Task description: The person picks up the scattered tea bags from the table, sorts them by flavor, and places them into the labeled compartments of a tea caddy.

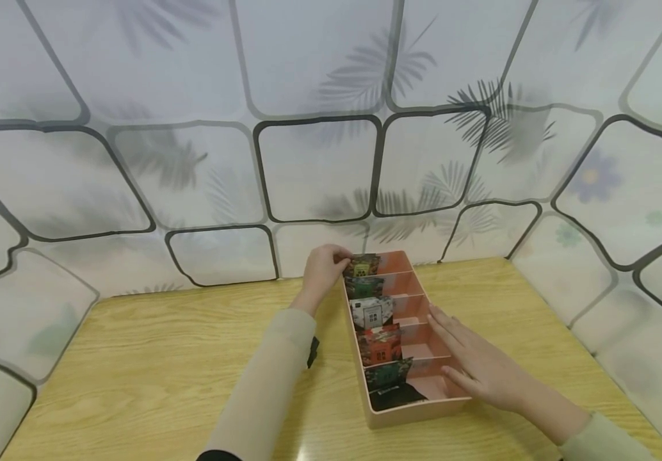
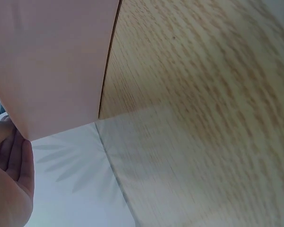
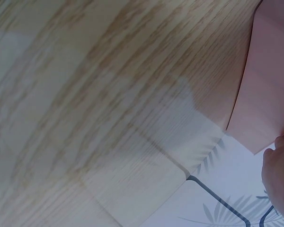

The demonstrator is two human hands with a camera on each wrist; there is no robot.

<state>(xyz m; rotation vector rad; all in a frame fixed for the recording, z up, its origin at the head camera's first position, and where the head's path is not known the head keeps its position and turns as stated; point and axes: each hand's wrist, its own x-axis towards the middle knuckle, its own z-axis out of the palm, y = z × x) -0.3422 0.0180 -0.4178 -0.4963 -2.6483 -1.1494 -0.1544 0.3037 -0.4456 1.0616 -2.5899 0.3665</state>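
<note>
A long pink divided box (image 1: 365, 400) stands on the table with a row of compartments. Small printed sachets stand at their left ends: a dark one with a yellow-green label (image 1: 362, 269) farthest, then a green one (image 1: 364, 287), a white one (image 1: 372, 314), a red one (image 1: 381, 344) and a dark green one (image 1: 389, 374). A black sachet (image 1: 395, 396) lies in the nearest compartment. My left hand (image 1: 324, 272) pinches the farthest sachet's left edge at the box's far left corner. My right hand (image 1: 483, 368) rests along the box's right rim, fingers extended.
The wood-grain table (image 1: 164, 358) extends on both sides of the box. A patterned cloth or sheet (image 1: 319, 166) rises behind and around the table. Beside the left sleeve, a small black object (image 1: 313, 352) is partly hidden.
</note>
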